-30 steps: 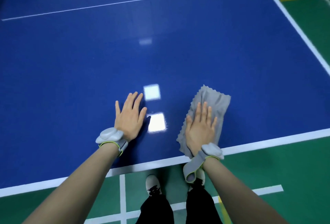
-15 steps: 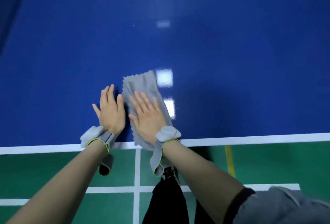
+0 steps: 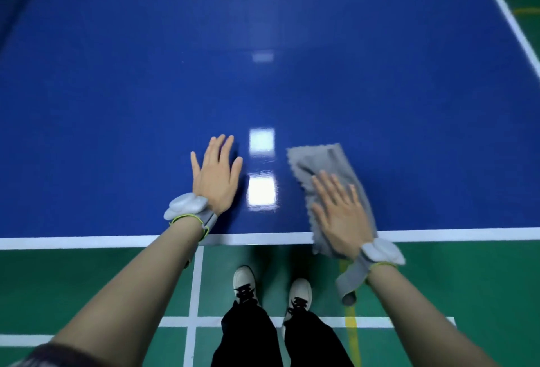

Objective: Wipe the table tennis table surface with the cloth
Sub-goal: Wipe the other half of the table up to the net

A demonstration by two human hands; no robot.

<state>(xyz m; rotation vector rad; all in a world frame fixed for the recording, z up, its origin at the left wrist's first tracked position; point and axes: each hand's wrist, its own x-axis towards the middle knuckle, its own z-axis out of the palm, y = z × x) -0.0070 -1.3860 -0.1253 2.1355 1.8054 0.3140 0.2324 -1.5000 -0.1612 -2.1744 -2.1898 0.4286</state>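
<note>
The blue table tennis table fills the upper part of the view, its white near edge line running across below my hands. A grey cloth lies flat near that edge, right of centre, with its lower end hanging slightly over the edge. My right hand presses flat on the cloth with straight fingers. My left hand rests flat on the bare blue surface, left of the cloth and apart from it. Each wrist wears a grey band.
Bright light reflections shine on the surface between my hands. The table's right edge line runs diagonally at the far right. Below the table are green floor with white lines and my white shoes.
My right hand has slid the cloth to the right, away from my left hand, which stays flat on the table. The view has tilted back and shows more of the table.
</note>
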